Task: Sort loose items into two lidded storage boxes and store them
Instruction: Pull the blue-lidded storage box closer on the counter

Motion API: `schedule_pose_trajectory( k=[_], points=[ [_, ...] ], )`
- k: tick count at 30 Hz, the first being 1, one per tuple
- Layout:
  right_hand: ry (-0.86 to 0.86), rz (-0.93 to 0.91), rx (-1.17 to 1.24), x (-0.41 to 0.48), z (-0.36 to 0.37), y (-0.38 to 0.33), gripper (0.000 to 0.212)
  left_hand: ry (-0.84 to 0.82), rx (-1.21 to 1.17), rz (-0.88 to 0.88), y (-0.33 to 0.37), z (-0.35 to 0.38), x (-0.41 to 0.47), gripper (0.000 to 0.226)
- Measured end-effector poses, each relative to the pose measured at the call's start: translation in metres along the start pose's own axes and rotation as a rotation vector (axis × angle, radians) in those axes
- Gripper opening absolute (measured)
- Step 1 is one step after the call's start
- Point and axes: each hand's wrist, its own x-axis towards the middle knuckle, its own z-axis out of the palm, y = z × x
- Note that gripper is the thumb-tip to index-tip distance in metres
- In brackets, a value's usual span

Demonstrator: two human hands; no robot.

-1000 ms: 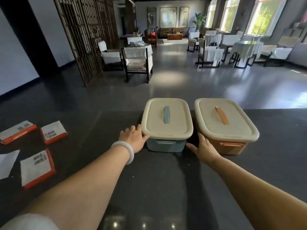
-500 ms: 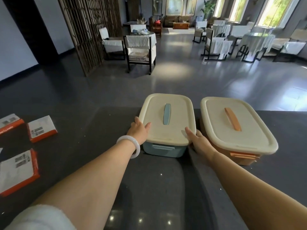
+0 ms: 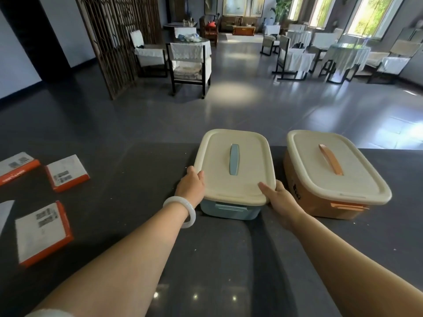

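Observation:
A blue storage box (image 3: 231,210) with a cream lid (image 3: 233,165) and blue handle stands at the far edge of the dark table. An orange box (image 3: 320,205) with a cream lid (image 3: 332,170) and orange handle stands just to its right. My left hand (image 3: 191,185) grips the left edge of the blue box's lid, thumb on top. My right hand (image 3: 278,199) grips the lid's near right corner, thumb on top, in the gap between the boxes. Three white-and-orange flat packets (image 3: 66,172) (image 3: 41,232) (image 3: 16,164) lie at the left.
A white sheet's corner (image 3: 5,212) shows at the far left edge. The table's far edge (image 3: 160,144) runs just behind the boxes. Beyond it are a grey floor, chairs (image 3: 190,62) and covered tables (image 3: 345,54).
Both hands have moved from the blue box's lower sides up onto the edges of its lid. The view has tilted, shifting the boxes rightwards.

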Motion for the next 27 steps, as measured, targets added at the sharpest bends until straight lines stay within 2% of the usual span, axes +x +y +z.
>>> schedule_pose_trajectory(
  k=[4, 15, 27],
  points=[
    [-0.034, 0.011, 0.058, -0.03, 0.028, 0.007, 0.052, 0.008, -0.039, -0.001, -0.029, -0.024, -0.024, 0.027],
    [-0.157, -0.011, 0.033, -0.132, 0.099, 0.02, 0.045, 0.116, -0.098, -0.001, -0.117, -0.086, -0.119, 0.026],
    [-0.312, -0.042, -0.036, -0.255, 0.167, 0.044, 0.048, 0.214, -0.126, -0.104, -0.194, -0.153, -0.255, 0.029]
  ],
)
